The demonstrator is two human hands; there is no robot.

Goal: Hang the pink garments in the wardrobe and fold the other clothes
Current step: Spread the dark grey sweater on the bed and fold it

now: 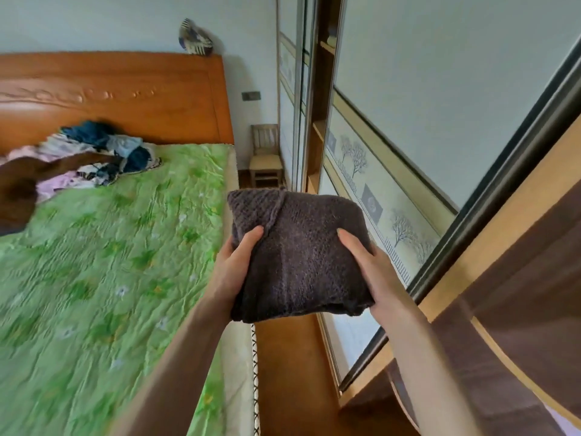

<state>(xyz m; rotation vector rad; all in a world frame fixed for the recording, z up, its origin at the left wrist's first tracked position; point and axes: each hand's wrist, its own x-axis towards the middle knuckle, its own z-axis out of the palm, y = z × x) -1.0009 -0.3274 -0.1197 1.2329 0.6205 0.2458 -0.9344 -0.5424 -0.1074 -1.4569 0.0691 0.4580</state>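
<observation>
A folded dark purple-brown knitted sweater [298, 253] is held in the air between the bed edge and the wardrobe. My left hand [234, 265] grips its left side, thumb on top. My right hand [374, 272] grips its right side, thumb on top as well. A pile of unfolded clothes [94, 155] lies at the head of the bed, with pink pieces [53, 184], blue items and a brown garment [28, 180] in it. The wardrobe [317, 133] stands on the right, with an open gap showing wooden shelves.
The bed has a green floral cover [103, 272] and an orange wooden headboard [119, 96]. Sliding wardrobe doors [408, 121] with a tree pattern run along the right. A small wooden chair [265, 158] stands in the far corner. A narrow wooden floor strip [289, 372] separates bed and wardrobe.
</observation>
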